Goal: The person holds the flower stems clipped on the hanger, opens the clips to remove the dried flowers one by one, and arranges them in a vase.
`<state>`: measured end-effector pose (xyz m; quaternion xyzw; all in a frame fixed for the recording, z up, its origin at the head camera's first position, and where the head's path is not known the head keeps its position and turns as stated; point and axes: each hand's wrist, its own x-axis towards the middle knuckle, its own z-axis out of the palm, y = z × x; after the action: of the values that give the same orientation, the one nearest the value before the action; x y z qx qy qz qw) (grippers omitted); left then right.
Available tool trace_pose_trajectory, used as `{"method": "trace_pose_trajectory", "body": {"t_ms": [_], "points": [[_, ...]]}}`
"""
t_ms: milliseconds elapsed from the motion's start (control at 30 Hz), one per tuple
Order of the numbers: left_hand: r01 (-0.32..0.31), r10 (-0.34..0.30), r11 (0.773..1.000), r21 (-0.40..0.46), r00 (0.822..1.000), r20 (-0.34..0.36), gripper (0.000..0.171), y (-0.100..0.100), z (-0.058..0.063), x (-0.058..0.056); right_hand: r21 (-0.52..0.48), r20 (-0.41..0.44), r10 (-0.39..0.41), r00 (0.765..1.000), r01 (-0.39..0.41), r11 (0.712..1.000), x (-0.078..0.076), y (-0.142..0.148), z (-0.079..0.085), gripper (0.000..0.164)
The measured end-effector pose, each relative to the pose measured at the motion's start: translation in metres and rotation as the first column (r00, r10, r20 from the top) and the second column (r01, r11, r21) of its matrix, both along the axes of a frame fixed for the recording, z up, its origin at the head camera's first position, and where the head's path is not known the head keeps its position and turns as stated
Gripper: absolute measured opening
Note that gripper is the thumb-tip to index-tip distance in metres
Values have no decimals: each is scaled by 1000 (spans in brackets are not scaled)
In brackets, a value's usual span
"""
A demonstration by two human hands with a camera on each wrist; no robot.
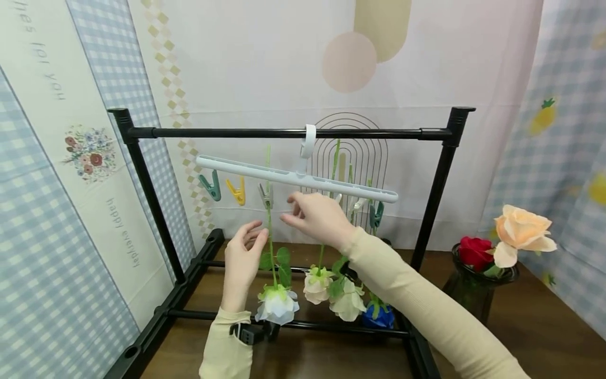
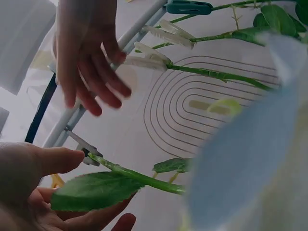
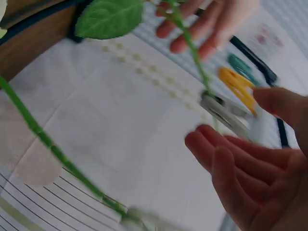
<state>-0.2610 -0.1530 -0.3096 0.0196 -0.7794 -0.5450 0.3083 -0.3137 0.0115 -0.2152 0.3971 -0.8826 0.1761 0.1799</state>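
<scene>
A pale blue clip hanger (image 1: 279, 175) hangs tilted, its right end lower. From its grey clothespin (image 1: 265, 196) a pale blue-white artificial rose (image 1: 277, 306) hangs head down. My left hand (image 1: 242, 258) is beside that stem (image 1: 271, 226), thumb and fingers apart. In the left wrist view, a leaf (image 2: 96, 191) lies between them. My right hand (image 1: 322, 217) is just right of the grey clothespin, under the hanger; its fingers are loosely bent and hold nothing in the right wrist view. Further right hang a pinkish cream rose (image 1: 317, 286), a cream rose (image 1: 347, 301) and a blue rose (image 1: 379, 317).
A black rack's top bar (image 1: 227, 133) bears the hanger. A green clothespin (image 1: 211, 186) and a yellow clothespin (image 1: 236, 190) hang at the left without flowers. On the table's right, a dark glass vase (image 1: 468, 295) holds a red rose (image 1: 475, 253) and a peach rose (image 1: 523, 231).
</scene>
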Motion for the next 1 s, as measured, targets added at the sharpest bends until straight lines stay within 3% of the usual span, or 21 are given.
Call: {"method": "trace_pose_trajectory", "body": {"t_ms": [133,267,367,467,567,667,767,1000], "points": [[12,-11,997,83,1000,-17,32,-3,-4,-6,9,-90,-117,989,118,993,-7,-28,0,48],[-1,2,997,71,1000,-17,28,-3,-6,-8,37,-204,-201,958,213,976,-9,-47,-4,51],[-10,11,999,48,1000,-25,25,-3,-6,-8,15,-297,-248,922,264,964,-9,-57,-9,53],[-13,14,999,30,999,-31,23,-4,-6,-7,-62,-397,-288,872,288,956,-14,-65,-14,53],[-5,6,1000,22,1000,-31,22,-4,-5,-7,-141,-485,-315,816,282,949,-19,-69,-18,56],[7,-6,1000,14,1000,-31,22,-5,-4,-7,-211,-527,-326,785,251,945,-24,-71,-19,57],[29,-29,1000,12,999,-17,23,-5,-5,-8,-256,-509,-317,800,211,943,-27,-71,-19,57],[34,-34,998,-50,999,-5,22,-1,-8,-10,-303,-383,-233,894,117,946,-27,-67,-21,53]]}}
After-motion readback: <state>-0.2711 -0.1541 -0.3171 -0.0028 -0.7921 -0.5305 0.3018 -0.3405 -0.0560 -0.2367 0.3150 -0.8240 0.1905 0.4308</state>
